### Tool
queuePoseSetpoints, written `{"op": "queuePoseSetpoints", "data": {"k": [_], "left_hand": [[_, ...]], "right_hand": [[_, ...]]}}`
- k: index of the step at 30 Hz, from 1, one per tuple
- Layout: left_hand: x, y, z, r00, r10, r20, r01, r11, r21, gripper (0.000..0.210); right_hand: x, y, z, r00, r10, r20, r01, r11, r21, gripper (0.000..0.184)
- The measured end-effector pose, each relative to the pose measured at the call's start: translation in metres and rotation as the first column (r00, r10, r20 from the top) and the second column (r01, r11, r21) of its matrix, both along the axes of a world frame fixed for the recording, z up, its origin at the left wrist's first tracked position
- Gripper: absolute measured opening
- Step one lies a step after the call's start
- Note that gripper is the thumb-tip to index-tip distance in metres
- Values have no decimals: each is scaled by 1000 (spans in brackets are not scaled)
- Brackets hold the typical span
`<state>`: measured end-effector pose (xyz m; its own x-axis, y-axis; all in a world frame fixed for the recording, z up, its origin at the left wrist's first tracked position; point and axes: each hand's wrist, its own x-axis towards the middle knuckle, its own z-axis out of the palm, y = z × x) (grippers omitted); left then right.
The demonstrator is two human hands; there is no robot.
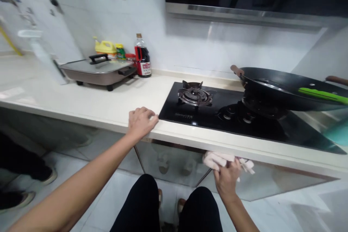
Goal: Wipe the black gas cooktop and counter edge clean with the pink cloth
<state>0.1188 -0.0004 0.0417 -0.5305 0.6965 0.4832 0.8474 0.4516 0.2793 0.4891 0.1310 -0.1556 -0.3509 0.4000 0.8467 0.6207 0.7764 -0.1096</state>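
Observation:
My left hand (141,120) rests on the white countertop (114,107), at the front left corner of the black gas stove (195,114). Its fingers are curled, with the thumb near the glass edge, and I see nothing held in it. Lower and to the right, my right hand (228,177) grips a bunched white cloth (217,158). That cloth presses against the cabinet front (174,157), just under the counter's edge. A burner with its grate (195,94) lies beyond my left hand.
A large black wok (285,87) with a green-handled utensil (320,94) sits on the right burner. To the left stand a lidded electric pan (99,72) and a sauce bottle (143,58). The range hood (244,0) hangs above. Another person's legs (24,163) appear at lower left.

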Motion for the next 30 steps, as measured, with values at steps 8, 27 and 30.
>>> {"op": "queuePoseSetpoints", "data": {"k": [8, 27, 30], "left_hand": [[11, -17, -11, 989, -146, -2, 139, 940, 312, 19], [116, -4, -144, 257, -114, 960, -664, 700, 261, 84], [117, 3, -147, 262, -62, 963, -721, 651, 238, 85]], "right_hand": [[-110, -53, -8, 957, 133, 256, -156, 985, 71, 22], [-107, -57, 141, 594, 728, 343, -729, 667, -153, 50], [-50, 8, 178, 794, 515, 324, -540, 841, -14, 34]]}}
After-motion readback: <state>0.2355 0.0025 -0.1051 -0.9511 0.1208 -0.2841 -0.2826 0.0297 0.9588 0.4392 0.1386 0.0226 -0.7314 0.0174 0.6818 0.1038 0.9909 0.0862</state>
